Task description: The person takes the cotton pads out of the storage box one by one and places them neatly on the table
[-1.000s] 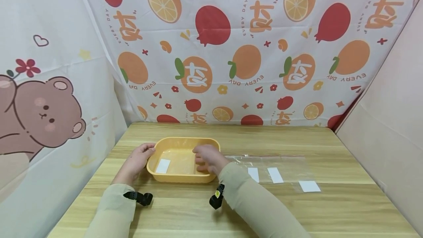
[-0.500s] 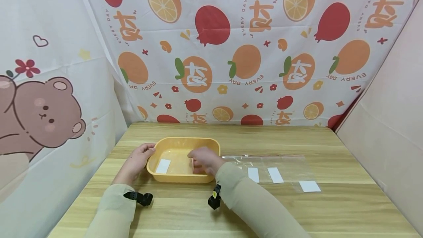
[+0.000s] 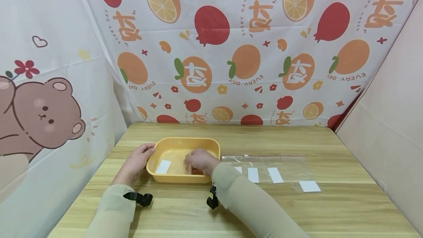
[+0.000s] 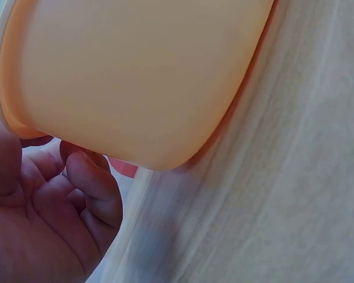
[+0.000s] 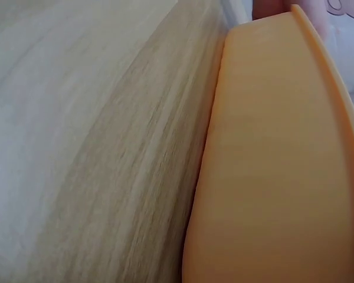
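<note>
A yellow plastic basin [image 3: 183,179] sits on the table. In the head view my left hand [image 3: 137,161] grips its left rim; the left wrist view shows the thumb by the rim and curled fingers [image 4: 94,183] against the outer wall. Inside the basin lies a clear zip bag [image 3: 176,164] with a white label [image 3: 163,166] at its left end. My right hand [image 3: 201,161] reaches over the right side and pinches the bag's right edge, which stands slightly raised. The right wrist view shows mainly the basin's outer wall [image 5: 277,153], not the right fingers.
Right of the basin, several clear zip bags [image 3: 292,168] lie overlapping in a row on the wooden table [image 3: 337,161], each with a white label [image 3: 310,186]. Patterned cloth [image 3: 211,65] hangs behind the table, with plain cloth along the right side.
My right hand has moved left inside the basin, and the bag's right edge has shifted left and up with it. The left hand and the basin have stayed still.
</note>
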`<state>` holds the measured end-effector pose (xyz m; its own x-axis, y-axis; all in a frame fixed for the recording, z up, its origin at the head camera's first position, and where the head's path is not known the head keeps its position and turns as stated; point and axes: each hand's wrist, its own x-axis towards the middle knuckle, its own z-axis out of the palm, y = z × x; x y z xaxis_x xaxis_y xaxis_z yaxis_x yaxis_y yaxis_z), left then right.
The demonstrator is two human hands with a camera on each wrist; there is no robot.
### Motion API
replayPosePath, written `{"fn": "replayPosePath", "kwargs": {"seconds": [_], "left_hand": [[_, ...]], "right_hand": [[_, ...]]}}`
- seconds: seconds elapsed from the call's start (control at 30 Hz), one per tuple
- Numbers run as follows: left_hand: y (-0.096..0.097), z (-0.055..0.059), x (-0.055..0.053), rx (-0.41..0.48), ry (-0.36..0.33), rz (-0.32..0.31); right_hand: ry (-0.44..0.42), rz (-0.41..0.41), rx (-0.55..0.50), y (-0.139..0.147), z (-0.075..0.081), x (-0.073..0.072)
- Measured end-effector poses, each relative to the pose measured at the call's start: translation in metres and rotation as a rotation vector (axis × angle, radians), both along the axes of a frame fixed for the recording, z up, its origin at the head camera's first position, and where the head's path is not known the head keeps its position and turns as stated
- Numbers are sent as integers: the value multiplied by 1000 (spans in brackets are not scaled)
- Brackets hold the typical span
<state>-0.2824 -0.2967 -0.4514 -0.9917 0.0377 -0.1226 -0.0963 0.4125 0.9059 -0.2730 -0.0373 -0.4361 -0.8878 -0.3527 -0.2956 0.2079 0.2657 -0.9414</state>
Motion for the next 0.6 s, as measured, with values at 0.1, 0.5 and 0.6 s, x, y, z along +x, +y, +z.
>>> {"fn": "replayPosePath", "kwargs": {"seconds": [0.1,0.5,0.6], "left_hand": [[1,0,0,-4,-4,-4],[1,3,0,1,-13,-11],[0,3,0,-5,-11,-17]], "right_hand": [[64,19,76,0,0,0],[30,15,-103,2,7,4],[27,27,-168,4,9,4]]}}
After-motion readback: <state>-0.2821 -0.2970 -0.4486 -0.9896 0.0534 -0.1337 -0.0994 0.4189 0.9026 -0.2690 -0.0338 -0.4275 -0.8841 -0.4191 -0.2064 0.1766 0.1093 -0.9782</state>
